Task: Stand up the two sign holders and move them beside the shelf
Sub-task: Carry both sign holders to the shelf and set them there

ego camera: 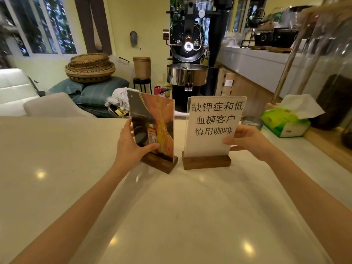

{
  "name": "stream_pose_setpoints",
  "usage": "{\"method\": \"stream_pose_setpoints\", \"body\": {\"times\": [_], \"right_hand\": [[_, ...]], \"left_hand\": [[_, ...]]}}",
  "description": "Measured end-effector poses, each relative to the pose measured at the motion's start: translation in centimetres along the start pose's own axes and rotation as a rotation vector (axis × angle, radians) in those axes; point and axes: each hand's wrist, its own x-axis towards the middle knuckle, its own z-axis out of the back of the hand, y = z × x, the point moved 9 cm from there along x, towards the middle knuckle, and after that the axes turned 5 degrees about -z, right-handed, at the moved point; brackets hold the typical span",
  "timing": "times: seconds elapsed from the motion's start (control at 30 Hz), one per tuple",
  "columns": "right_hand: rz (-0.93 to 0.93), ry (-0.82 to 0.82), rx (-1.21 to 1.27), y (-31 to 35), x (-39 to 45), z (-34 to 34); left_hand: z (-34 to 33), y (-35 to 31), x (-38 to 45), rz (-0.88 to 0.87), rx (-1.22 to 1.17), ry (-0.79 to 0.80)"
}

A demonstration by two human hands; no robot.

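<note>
Two acrylic sign holders on dark wooden bases stand upright side by side on the pale counter (57, 168). The left sign holder (154, 119) shows an orange and dark picture with a bottle, and is turned slightly. My left hand (131, 147) grips its lower left edge, thumb across the front. The right sign holder (211, 122) carries a white sheet with black Chinese characters. My right hand (247, 140) pinches its lower right edge. Both bases rest on the counter, a small gap between them.
A green tissue box (285, 122) and a small metal cup (251, 121) sit at the counter's right. A shelf with clear panels and wooden posts (304, 54) rises at the far right. Beyond the counter stand a black coffee roaster (188, 54), woven baskets (89, 67) and cushions.
</note>
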Motion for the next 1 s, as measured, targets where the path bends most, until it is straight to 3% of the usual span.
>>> {"method": "stream_pose_setpoints", "body": {"times": [0.37,1.0], "right_hand": [[0.003,-0.087,0.006,-1.3,-2.5,5.2],[-0.120,-0.481,-0.079,-4.6,-12.4,18.6]], "left_hand": [[-6.5,-3.1,1.7,-0.058,-0.034,0.071],[-22.9,-12.6,3.0,-0.187,-0.234,0.291]]}}
